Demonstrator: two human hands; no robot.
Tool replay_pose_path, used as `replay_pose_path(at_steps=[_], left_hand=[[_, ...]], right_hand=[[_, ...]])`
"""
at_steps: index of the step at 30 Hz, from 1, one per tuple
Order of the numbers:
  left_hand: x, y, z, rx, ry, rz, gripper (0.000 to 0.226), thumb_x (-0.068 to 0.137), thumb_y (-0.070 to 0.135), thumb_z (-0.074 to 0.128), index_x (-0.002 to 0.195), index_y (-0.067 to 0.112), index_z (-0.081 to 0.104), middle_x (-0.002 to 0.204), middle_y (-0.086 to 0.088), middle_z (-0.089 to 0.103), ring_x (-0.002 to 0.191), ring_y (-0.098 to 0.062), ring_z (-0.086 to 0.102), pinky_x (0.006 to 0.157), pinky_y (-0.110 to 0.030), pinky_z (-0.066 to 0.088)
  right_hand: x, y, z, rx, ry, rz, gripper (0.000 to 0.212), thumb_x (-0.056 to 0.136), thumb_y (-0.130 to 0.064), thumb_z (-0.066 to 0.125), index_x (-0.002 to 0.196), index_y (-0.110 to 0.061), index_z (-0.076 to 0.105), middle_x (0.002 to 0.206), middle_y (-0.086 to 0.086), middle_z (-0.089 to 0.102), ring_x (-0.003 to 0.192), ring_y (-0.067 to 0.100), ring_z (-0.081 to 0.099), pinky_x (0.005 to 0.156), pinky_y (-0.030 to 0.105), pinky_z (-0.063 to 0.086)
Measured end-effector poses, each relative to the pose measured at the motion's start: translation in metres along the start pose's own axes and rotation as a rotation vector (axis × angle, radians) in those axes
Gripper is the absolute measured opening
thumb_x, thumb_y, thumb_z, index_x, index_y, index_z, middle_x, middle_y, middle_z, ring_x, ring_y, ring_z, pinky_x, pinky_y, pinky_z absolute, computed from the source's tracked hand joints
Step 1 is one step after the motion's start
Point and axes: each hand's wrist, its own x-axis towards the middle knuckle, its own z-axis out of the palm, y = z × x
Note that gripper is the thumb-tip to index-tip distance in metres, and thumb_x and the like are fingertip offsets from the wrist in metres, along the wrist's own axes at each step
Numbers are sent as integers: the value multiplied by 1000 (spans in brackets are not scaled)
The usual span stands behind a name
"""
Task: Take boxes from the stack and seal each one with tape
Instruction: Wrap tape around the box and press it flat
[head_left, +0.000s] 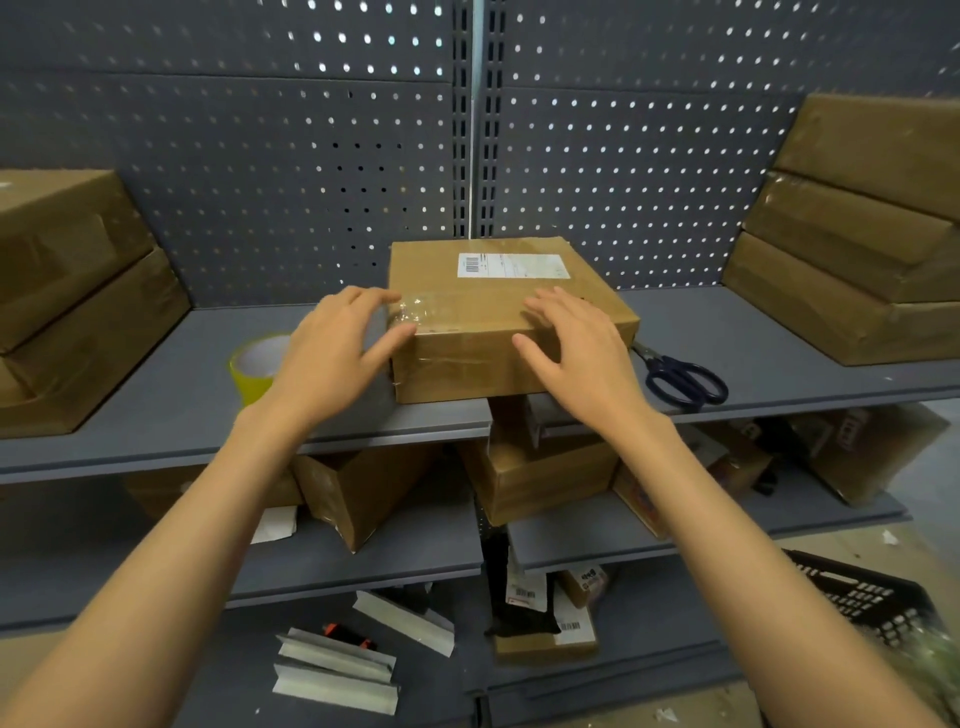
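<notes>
Sealing step, judged near its end: a labelled box (498, 312), centred at the front edge of the grey shelf (182, 384), is pressed along its clear tape strip (415, 309) by the left hand (343, 348) and right hand (576, 353), fingers straight, nothing gripped. Next, set-aside and a fresh box from a stack (852, 249) are probably called for. Also noted: yellow tape roll (254, 369), scissors (680, 379), pegboard backing (311, 182), cluttered lower shelves.

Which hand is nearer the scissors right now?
Right. The right hand rests on the box at its right front, just left of the scissors. The left hand is at the box's left end, beside the tape roll.
</notes>
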Motion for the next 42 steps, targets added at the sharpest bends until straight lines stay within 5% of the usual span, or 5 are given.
replay_pose_path(at_steps=[10,23,32,36,42], left_hand=[[7,5,32,-768,-109,-756,84,87,60,51,149,7,27,150,-13,36,134,-30,38,110,-42,32],[5,23,28,-1173,88,-575,93,68,60,70,144,16,38,136,1,55,124,-20,51,108,-45,39],[10,6,-15,-1219,312,-412,10,98,20,48,97,16,57,82,13,68,77,1,64,70,-14,46],[9,15,-14,-1269,401,-486,73,96,45,47,153,28,5,159,2,17,143,-18,24,113,-43,23],[-8,88,3,-1584,93,-464,152,37,66,84,146,44,-19,159,6,18,137,-18,36,105,-61,30]], right_hand=[[12,35,-5,514,137,772,70,95,-49,46,149,-9,25,150,9,34,137,27,32,108,42,31],[5,38,-21,1096,231,814,51,86,-43,65,128,-17,52,123,-2,58,108,13,57,91,32,50],[13,17,-48,1500,-121,663,67,70,-53,71,128,-22,59,120,2,68,115,20,62,89,37,52],[13,2,-40,1684,32,655,57,74,-45,74,123,-18,62,118,4,68,115,21,61,102,43,46],[12,-48,-18,1954,173,483,83,67,-32,80,140,-14,43,132,8,59,120,24,58,103,45,45]])
